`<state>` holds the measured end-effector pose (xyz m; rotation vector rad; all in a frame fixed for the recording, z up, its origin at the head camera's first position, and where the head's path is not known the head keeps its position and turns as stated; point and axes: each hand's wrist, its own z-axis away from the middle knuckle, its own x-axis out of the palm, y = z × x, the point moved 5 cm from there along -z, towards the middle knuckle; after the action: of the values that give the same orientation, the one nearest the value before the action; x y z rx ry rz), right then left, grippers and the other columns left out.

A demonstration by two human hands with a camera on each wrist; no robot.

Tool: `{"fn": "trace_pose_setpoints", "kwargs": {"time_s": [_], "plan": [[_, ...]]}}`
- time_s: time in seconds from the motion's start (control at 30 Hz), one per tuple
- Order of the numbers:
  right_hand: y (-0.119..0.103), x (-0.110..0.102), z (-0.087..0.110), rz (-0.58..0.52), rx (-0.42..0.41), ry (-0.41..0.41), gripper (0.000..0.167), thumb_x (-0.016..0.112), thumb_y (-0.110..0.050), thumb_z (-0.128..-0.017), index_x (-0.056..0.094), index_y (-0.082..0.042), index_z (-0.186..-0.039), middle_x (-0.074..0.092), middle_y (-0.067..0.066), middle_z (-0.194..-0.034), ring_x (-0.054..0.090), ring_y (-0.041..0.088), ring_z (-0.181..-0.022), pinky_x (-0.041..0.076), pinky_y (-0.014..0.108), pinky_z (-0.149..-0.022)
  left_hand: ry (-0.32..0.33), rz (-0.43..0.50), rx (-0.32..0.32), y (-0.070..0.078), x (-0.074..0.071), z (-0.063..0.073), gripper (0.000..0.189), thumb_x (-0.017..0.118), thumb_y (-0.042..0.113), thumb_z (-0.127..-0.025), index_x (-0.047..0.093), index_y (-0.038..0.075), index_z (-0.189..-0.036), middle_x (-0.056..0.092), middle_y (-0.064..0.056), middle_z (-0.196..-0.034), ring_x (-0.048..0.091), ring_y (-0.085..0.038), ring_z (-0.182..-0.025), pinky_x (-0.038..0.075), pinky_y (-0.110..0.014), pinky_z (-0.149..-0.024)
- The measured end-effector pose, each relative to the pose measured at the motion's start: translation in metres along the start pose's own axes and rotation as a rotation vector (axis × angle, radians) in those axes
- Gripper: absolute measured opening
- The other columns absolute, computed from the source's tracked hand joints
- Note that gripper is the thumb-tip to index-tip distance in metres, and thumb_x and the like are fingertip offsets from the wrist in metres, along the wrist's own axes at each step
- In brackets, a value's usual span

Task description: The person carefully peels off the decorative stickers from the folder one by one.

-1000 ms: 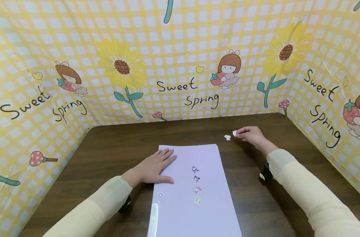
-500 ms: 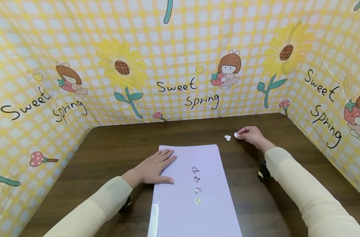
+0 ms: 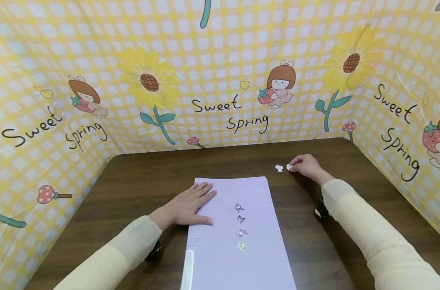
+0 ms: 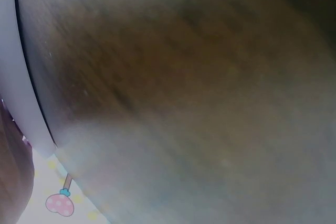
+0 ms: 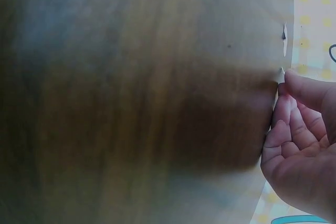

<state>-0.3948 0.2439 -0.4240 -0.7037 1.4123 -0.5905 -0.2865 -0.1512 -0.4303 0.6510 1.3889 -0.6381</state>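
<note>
My left hand (image 3: 191, 204) lies spread on the upper left of a lavender folder (image 3: 220, 262), fingers straight. Down the folder's middle run several small cartoon stickers (image 3: 240, 219). At the far right of the table, my right hand (image 3: 308, 166) pinches a small white cut-out (image 3: 288, 166) between thumb and fingertips, low over the wood. Just left of it lies a second white cut-out (image 3: 279, 168). The right wrist view shows the thumb and curled fingers (image 5: 299, 124) at a thin white tip; the rest of that piece is hidden. The left wrist view catches only the folder's edge (image 4: 23, 87) beside blurred wood.
A dark wooden table (image 3: 133, 185) carries everything. Yellow checked cloth (image 3: 220, 60) with flowers and lettering hangs behind and along both sides. Dark wrist devices (image 3: 321, 207) sit under both pale sleeves (image 3: 372, 237).
My right hand has shifted the white cut-out slightly toward me, and the right forearm has drifted a little left. The left hand stays on the folder.
</note>
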Motion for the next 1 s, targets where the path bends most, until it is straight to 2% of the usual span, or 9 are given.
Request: {"fn": "trace_pose_setpoints", "kwargs": {"time_s": [1.0], "plan": [[0.0007, 0.0000, 0.0001, 0.024, -0.006, 0.008, 0.020, 0.072, -0.009, -0.087, 0.065, 0.006, -0.098, 0.064, 0.013, -0.091, 0.053, 0.026, -0.082, 0.042, 0.033, -0.071, 0.016, -0.005, 0.006, -0.0029, 0.0031, -0.0011, 0.099, 0.039, 0.080, -0.084, 0.026, 0.012, -0.155, 0.017, -0.013, -0.160, 0.011, -0.029, -0.147, 0.011, -0.048, -0.116]]}}
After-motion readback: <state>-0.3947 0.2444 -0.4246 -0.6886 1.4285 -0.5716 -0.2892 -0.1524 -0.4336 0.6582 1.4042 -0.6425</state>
